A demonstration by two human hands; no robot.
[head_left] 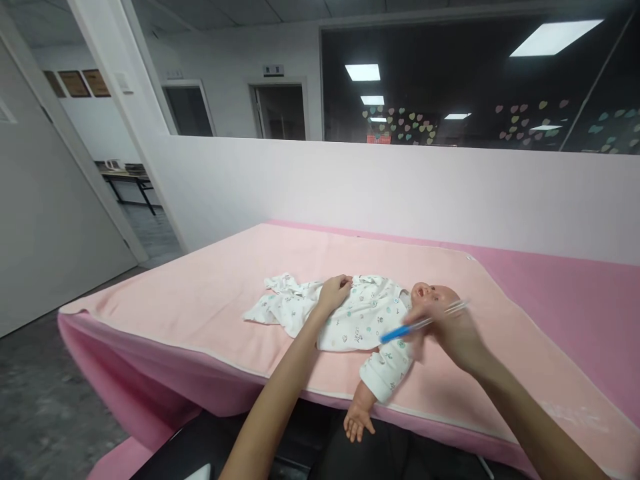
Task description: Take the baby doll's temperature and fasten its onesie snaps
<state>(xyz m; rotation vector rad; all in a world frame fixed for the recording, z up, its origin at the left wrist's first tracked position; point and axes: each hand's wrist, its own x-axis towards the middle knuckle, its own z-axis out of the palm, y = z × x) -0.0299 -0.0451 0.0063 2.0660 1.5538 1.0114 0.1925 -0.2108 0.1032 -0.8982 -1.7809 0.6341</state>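
A baby doll [373,313] in a white printed outfit lies on its back, head to the right, its near arm hanging over the table edge. My left hand [334,293] reaches across the doll's middle, fingers curled at the far side of the outfit; what they hold, if anything, is hidden. Beside the doll's head, my right hand [453,330] is closed around a slim stick [395,334] with a blue end and a clear shaft. The blue end points left over the doll's chest. Motion blurs this hand, and the stick's exact kind cannot be made out.
A pale pink blanket [200,293] covers the table over a darker pink cloth [575,293], which hangs down in front. Behind the table stands a white wall [400,193] with windows above. A door [45,200] is at the left.
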